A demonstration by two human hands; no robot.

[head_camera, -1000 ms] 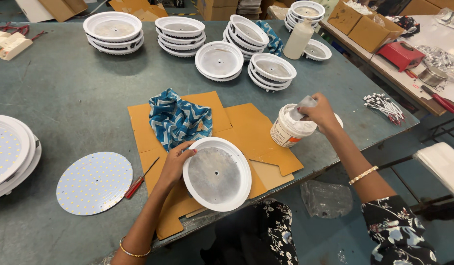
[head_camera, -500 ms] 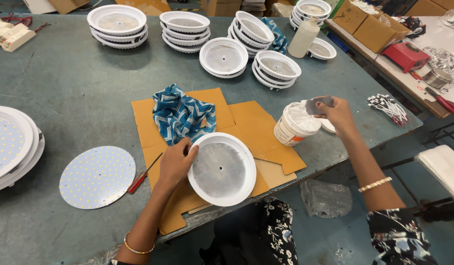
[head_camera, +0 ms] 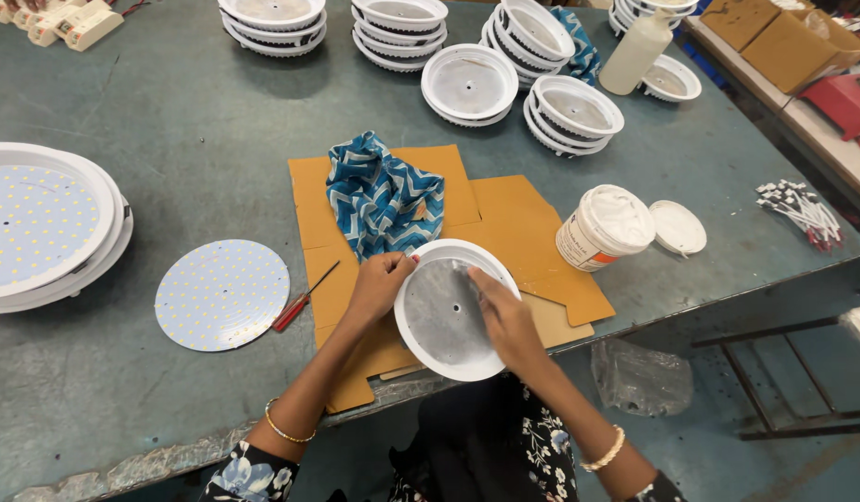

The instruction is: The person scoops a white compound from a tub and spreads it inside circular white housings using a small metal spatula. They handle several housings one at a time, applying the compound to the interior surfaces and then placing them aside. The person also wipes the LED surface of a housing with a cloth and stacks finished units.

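Steadiness matters: left hand (head_camera: 382,284) grips the housing (head_camera: 453,321) rim at frame centre, while right hand (head_camera: 506,319) should spread paste evenly, fingers pressed inside.

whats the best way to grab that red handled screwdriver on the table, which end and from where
Judging by how it lies, take the screwdriver by its red handle, the lower-left end, coming from above. It lies flat and slanted, thin shaft over the cardboard, handle on bare table beside the round LED board, so fingers fit either side.
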